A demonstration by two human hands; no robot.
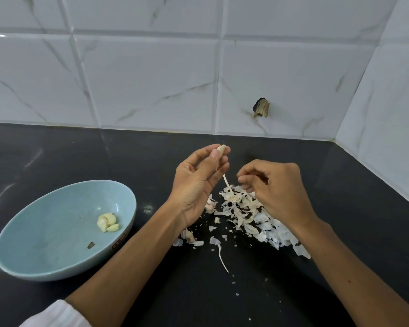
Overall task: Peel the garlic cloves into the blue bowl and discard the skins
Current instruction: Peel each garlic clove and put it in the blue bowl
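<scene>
My left hand point(198, 182) pinches a pale garlic clove point(221, 148) between thumb and fingertips, raised above the black counter. A thin strip of skin point(226, 180) hangs from the clove down toward my right hand point(279, 192), whose fingers are curled just above a heap of white garlic skins point(243, 213). Whether the right fingers pinch the strip's end I cannot make out. The blue bowl point(45, 232) sits at the left and holds three peeled cloves point(107, 222) near its right side.
Loose skin flakes and one long strip point(222, 258) lie scattered on the black counter point(80, 156) in front of the heap. White marbled wall tiles rise behind and at the right; one tile has a broken hole point(261, 107).
</scene>
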